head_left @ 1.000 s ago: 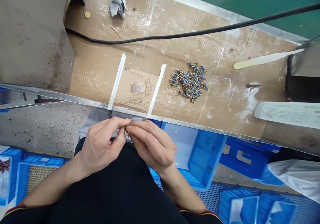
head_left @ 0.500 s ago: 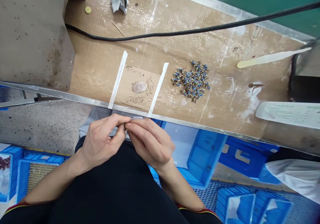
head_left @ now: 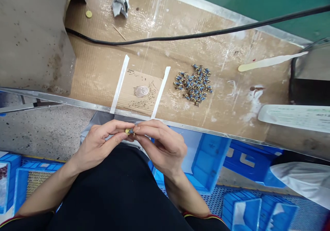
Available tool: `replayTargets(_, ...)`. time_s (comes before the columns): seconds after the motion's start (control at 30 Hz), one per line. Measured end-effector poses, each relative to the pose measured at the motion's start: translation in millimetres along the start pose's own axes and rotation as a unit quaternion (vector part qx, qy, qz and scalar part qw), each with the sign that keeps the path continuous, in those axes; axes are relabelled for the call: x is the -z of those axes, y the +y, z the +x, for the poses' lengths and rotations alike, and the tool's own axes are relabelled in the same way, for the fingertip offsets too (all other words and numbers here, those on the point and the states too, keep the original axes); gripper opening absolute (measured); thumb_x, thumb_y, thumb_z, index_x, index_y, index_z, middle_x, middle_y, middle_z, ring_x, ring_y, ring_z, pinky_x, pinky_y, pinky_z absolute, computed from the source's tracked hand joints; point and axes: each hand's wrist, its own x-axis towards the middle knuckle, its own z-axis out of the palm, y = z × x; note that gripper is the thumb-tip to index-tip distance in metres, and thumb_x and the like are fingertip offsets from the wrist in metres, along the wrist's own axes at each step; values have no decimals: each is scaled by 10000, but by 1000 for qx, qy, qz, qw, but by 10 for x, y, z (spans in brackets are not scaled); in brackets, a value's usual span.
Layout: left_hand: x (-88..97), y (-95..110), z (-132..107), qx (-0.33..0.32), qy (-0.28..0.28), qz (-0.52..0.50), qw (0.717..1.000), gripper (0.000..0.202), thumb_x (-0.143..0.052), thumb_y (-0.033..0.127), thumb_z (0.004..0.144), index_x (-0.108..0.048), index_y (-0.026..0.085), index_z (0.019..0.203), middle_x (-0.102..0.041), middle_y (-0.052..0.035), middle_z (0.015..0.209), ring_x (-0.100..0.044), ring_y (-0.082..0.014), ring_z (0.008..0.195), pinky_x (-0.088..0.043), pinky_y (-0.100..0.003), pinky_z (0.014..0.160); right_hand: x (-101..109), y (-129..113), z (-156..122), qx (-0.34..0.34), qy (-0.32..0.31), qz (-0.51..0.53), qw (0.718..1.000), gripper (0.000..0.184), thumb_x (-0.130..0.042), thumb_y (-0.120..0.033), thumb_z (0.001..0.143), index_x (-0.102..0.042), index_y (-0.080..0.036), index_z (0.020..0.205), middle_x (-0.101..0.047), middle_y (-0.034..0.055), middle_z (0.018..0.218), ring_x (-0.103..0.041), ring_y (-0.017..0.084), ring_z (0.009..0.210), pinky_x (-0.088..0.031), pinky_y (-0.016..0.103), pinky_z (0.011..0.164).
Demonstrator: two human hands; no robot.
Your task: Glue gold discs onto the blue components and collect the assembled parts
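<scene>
In front of my body, just below the table's front edge, my left hand (head_left: 101,146) pinches a small yellow-and-blue piece (head_left: 128,131) between thumb and fingers. The fingertips of my right hand (head_left: 163,145) close on the other side of the same piece, so part of it is hidden. It looks like the pieces in the pile of small blue-and-gold parts (head_left: 194,84) on the cardboard-covered table (head_left: 98,66). Nearest my hands on the table, a clear round blob or disc (head_left: 141,91) rests between two white tape strips, with dark specks scattered around it.
A black cable (head_left: 165,38) crosses the table. Behind it lie a crumpled grey cloth (head_left: 120,6), a yellow disc (head_left: 89,14) and a thin stick (head_left: 120,33). At right are a pale spatula-like strip (head_left: 268,62) and a white printed piece (head_left: 296,118). Blue crates (head_left: 210,162) stand below.
My hands have turned and parted slightly, and the yellow-and-blue piece now shows between the fingertips. The whole view has shifted a little; the things on the table lie as before.
</scene>
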Motion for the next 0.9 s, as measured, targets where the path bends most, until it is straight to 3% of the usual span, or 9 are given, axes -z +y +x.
replayTargets(0.2,-36,15,-6,20,16,-22,999,255,-765,366,1181,-859,312,1412,-922,-24,1295,-916,-188,1136,-732,-246,1043,-23,-12,-4,-39,8,25,999,352,-840,-22,1025,-875,-316,1216,-892,21,1091,-869,206,965,-731,327,855)
replayTargets(0.43,-57,5,14,13,27,-21,999,235,-769,360,1181,-849,286,1389,-937,-25,1210,-925,-188,1100,-731,-241,1027,-59,-9,-22,-118,28,72,990,209,-855,-130,1058,-898,-316,1142,-899,15,1059,-860,206,972,-724,333,891)
replayTargets(0.67,-81,5,9,1,40,11,999,203,-757,356,1183,-840,289,1355,-942,-9,1122,-930,-185,1046,-740,-255,991,-125,29,-54,-184,43,141,972,93,-859,-193,1053,-887,-272,1095,-879,19,974,-849,197,848,-733,304,763)
replayTargets(0.77,-74,-13,-3,-32,52,85,994,196,-730,319,1187,-816,274,1357,-935,-15,1151,-929,-199,1051,-740,-269,973,-130,20,-55,-176,39,116,977,96,-843,-190,1069,-880,-268,1111,-876,28,983,-856,208,866,-749,331,795)
replayTargets(0.9,-53,-40,-5,-82,46,208,974,218,-669,237,1195,-768,271,1386,-915,-13,1265,-917,-185,1094,-707,-243,963,-115,15,-52,-100,23,27,994,181,-832,-122,1071,-874,-284,1139,-890,38,1060,-865,222,969,-749,357,873)
